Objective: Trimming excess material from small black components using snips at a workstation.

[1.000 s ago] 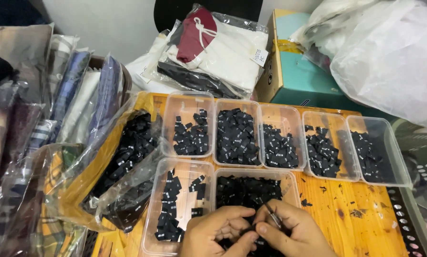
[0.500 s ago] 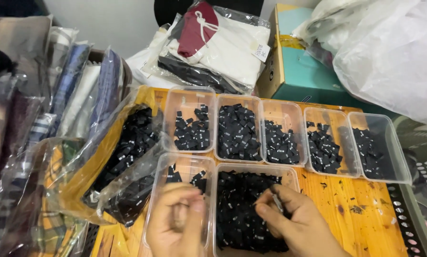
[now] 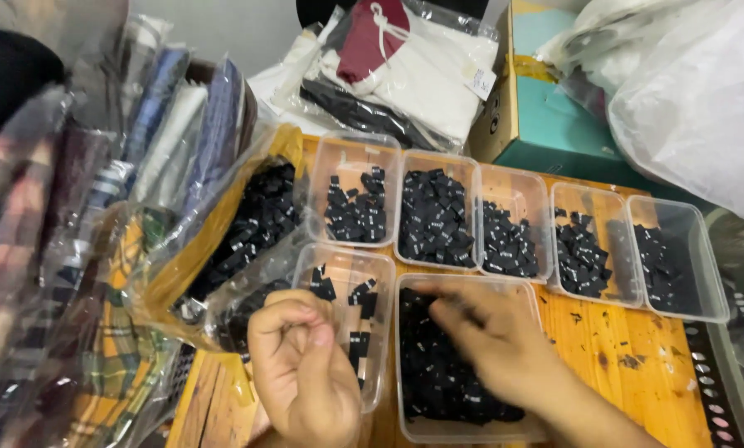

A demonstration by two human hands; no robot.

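Sorting small black labels, we see the right hand (image 3: 500,348) blurred over the near tub (image 3: 463,431), fingers spread loosely among its labels (image 3: 426,373); we cannot tell whether it grips any. At nine o'clock from it the left hand (image 3: 301,373) hovers curled over the half-empty tub (image 3: 384,265), fingertips pinched; whatever is held is hidden. Five more tubs (image 3: 517,187) line up at twelve o'clock on the wooden table (image 3: 629,348). Risks, as we judge them: labels dropping into the wrong tub because rims touch, or a sweeping wrist tipping a light tub.
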